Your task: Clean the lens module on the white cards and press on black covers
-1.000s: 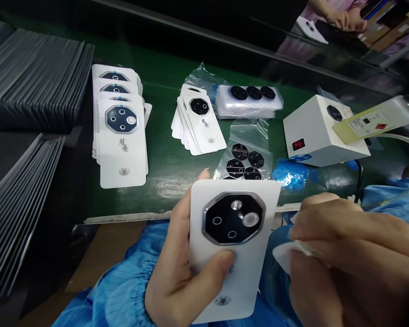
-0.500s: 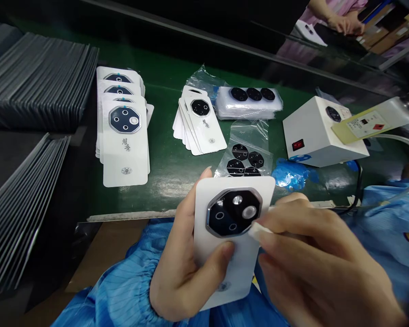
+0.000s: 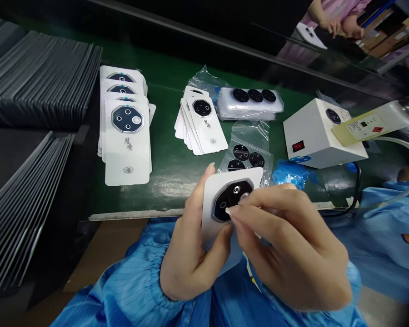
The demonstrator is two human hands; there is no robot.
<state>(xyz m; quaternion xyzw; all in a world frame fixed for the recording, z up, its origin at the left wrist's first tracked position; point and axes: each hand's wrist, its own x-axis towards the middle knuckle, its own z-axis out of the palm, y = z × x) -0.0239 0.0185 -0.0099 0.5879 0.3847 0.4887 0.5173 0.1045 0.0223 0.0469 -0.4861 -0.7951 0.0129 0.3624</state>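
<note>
My left hand [image 3: 191, 254] grips a white phone back cover [image 3: 221, 190] from the left side, thumb on its face. The cover has a black octagonal camera plate [image 3: 230, 202] with a silver rim. My right hand [image 3: 289, 245] lies over the cover's right half. Its fingers are pinched together and pressed on the camera plate. The white wipe seen earlier in that hand is hidden under the fingers.
On the green bench [image 3: 170, 168] lie a stack of white covers [image 3: 127, 136], a fanned pile of smaller covers [image 3: 202, 125], bags of black lens plates [image 3: 247, 156], a white box with a red switch [image 3: 313, 134], blue film scraps [image 3: 291, 172]. Dark trays [image 3: 37, 86] stand left. Another person's hands [image 3: 341, 22] are far right.
My right hand has moved left with the white wipe onto the camera plate and now covers it. The cover has been tilted and drawn slightly away.
</note>
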